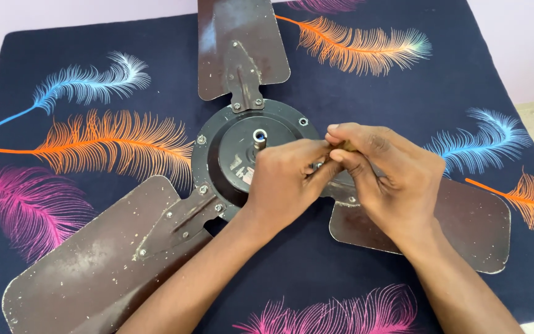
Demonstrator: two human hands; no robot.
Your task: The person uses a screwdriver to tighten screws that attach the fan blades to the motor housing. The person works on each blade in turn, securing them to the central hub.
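Head camera is looking down on a brown ceiling fan (242, 154) lying flat on a dark mat with coloured feathers (94, 124). Both hands are meeting over the motor hub, just right of its short shaft (259, 137). Right hand (390, 185) is pinching a small brownish object (347, 146) between its fingertips; left hand (285, 182) is curling shut beside it, fingertips touching the same spot. Together they are hiding the bracket of the right blade (471, 229).
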